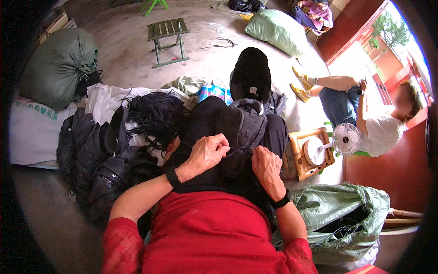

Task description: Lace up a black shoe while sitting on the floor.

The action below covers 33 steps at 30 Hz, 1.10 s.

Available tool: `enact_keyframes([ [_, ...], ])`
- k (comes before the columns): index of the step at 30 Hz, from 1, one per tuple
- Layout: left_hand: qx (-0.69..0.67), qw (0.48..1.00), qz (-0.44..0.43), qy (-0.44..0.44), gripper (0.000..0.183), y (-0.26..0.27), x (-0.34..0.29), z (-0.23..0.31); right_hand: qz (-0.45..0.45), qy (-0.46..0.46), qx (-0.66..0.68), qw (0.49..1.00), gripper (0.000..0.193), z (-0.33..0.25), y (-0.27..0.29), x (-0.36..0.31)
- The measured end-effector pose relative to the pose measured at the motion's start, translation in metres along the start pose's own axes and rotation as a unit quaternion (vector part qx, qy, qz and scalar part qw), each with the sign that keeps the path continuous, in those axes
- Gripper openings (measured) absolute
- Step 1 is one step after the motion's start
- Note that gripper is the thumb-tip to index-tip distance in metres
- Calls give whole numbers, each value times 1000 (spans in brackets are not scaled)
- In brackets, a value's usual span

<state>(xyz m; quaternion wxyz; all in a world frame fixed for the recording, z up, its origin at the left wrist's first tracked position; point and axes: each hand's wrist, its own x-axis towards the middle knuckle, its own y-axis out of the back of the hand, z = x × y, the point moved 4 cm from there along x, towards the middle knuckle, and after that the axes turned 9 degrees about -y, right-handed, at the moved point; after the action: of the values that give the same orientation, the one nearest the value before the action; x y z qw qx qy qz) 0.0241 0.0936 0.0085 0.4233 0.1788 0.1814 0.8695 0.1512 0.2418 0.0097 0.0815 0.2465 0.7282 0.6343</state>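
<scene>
A black shoe upper (244, 122) lies across my dark-trousered lap, its toe-like end toward me. At its near edge my left hand (207, 155) pinches a thin dark shoelace, with a small pale bit at the fingertips. On the other side my right hand (268, 168) is closed, thumb and fingers together on the same lace, which runs between the hands. Beyond the upper stands a black rounded piece (250, 68) with a small pale label. To the left lie a heap of black shoe uppers (93, 169) and a bundle of black laces (155, 112).
A bamboo stool (296, 137) bearing a small white fan (345, 139) is at my right, beside a seated person (383, 123). An opened green sack (315, 205) lies nearer. A full sack (61, 64), a folding stool (167, 29) and a pale green sack (278, 32) stand farther off.
</scene>
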Motion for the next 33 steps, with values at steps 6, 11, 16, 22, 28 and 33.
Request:
enact_keyframes([
  [6,64,998,20,13,14,-11,-1,-4,-2,14,-23,1000,11,-6,-9,-2],
  [11,126,991,37,-9,15,-12,0,-2,-97,-20,51,994,25,5,-5,12],
  [16,141,988,55,8,15,-14,1,2,-87,-3,79,993,25,6,-2,12],
  [22,277,947,95,-134,11,-23,-7,23,-63,-8,61,996,26,1,-3,6],
  [28,282,947,90,-123,9,-24,-8,25,-60,0,62,996,25,0,0,8],
  [33,268,949,109,-127,9,-20,-8,23,-51,-15,75,996,25,-1,0,6],
])
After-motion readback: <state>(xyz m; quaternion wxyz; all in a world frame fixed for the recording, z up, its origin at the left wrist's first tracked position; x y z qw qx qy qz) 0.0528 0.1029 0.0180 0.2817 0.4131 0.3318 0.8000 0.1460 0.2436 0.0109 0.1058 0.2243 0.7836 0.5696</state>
